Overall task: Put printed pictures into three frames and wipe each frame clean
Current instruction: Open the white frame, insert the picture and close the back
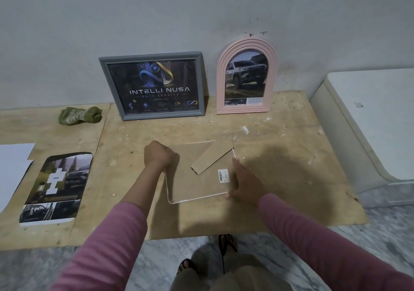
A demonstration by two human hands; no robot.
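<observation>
Near the front edge of the bare plywood worktop (pixel 280 134) lies a clear acrylic frame with a brown cardboard easel stand and a barcode sticker (pixel 201 174), back side up, presumably so it can be opened for a picture. The left hand (pixel 160 155) is clenched at the frame's far left corner, seemingly gripping that edge, though the fingers are hidden. The right hand (pixel 243 182) rests with straight fingers against the right edge, apparently steadying it. At the left edge waits a printed picture of a dark vehicle among trees (pixel 58 185), likely the third to be framed. Against the wall at the back edge lean a grey rectangular frame (pixel 153 87) and a pink arched frame (pixel 246 77), both already filled. A crumpled green cloth (pixel 79 115) sits near the back left, handy for wiping.
</observation>
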